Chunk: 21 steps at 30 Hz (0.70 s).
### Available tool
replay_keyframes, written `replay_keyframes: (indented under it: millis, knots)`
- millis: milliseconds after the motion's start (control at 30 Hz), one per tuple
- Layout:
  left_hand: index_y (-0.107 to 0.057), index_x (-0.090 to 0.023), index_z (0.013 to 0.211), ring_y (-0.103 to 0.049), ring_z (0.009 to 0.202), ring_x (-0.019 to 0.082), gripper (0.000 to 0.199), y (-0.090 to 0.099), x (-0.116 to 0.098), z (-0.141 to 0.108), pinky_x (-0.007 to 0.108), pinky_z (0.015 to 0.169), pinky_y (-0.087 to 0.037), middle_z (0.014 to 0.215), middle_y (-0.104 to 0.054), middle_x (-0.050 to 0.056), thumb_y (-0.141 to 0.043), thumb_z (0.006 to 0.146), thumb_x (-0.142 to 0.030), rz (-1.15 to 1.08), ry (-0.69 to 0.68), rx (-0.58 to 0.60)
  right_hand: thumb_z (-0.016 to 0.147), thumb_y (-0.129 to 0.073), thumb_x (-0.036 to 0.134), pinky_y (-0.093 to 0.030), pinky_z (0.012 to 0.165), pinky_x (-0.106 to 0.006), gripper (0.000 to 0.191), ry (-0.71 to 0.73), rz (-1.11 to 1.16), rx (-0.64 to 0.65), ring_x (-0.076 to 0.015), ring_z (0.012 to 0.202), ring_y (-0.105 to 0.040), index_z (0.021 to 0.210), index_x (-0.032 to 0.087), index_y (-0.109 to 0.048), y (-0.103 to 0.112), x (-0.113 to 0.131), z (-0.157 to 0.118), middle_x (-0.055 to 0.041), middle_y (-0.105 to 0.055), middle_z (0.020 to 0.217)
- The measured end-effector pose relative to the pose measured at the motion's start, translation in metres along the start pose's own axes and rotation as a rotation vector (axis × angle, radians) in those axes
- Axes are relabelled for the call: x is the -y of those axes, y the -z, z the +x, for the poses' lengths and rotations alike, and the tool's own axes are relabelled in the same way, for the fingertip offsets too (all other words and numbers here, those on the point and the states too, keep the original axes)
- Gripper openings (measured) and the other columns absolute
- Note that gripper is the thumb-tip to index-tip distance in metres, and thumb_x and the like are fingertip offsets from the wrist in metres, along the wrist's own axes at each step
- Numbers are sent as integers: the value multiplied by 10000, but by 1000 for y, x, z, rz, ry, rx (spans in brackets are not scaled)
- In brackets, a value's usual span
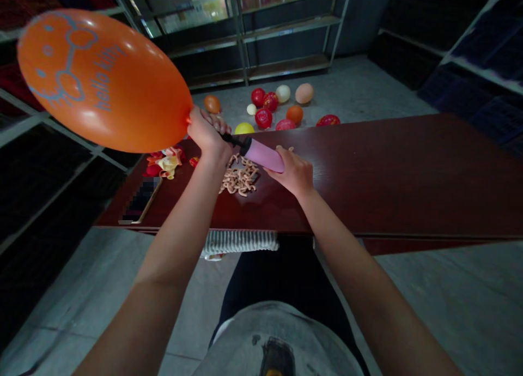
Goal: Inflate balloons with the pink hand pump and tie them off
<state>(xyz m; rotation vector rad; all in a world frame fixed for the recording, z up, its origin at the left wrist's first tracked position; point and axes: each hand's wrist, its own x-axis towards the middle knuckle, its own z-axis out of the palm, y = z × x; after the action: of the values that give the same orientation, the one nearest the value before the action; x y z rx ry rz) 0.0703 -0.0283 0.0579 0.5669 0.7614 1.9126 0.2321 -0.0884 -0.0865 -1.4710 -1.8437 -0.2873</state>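
The right hand (295,173) closes its grip on the pink pump (265,154) above the counter (388,169). The left hand (207,133) pinches the neck of the orange balloon (102,82) at the pump's nozzle. Behind the counter, more balloons (281,106) lie on the floor.

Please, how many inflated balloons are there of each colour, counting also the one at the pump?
Red balloons: 5
Orange balloons: 3, one held at the pump by the left hand
White balloons: 2
Peach balloons: 1
Yellow balloons: 1
Total: 12
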Motion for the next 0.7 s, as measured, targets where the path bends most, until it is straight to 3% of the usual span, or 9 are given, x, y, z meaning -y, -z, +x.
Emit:
replay_keyframes:
  millis: [267, 467, 567, 700]
  knots:
    - [-161, -218, 678, -120, 464, 109, 420, 45, -49, 11, 303, 538, -145, 521, -102, -55, -335, 1050, -310, -70, -70, -114, 903, -618, 487, -540, 831, -393, 448, 172, -51, 58, -274, 1020, -691, 1216, 168, -587, 2, 2, -5, -148, -710, 1167]
    - [-171, -214, 687, -152, 438, 104, 397, 72, -88, 17, 283, 517, -168, 511, -121, -53, -315, 1055, -253, -105, -117, -123, 874, -660, 474, -542, 867, -416, 481, 216, -58, 75, -291, 1065, -683, 1236, 168, -578, 3, 4, -5, -153, -700, 1195]
    - [-183, -215, 669, -176, 414, 113, 391, 73, -102, 18, 283, 494, -188, 498, -132, -47, -323, 1034, -225, -80, -139, -124, 872, -663, 465, -538, 901, -436, 473, 215, -33, 63, -296, 1094, -678, 1239, 178, -580, 3, 3, -4, -157, -700, 1206]
    - [-182, -218, 638, -200, 393, 121, 431, 54, -108, 12, 281, 453, -207, 495, -135, -42, -359, 1028, -272, -43, -219, -47, 863, -668, 490, -547, 883, -425, 489, 167, -9, 22, -299, 1051, -697, 1226, 172, -591, 1, 0, -3, -163, -711, 1192]
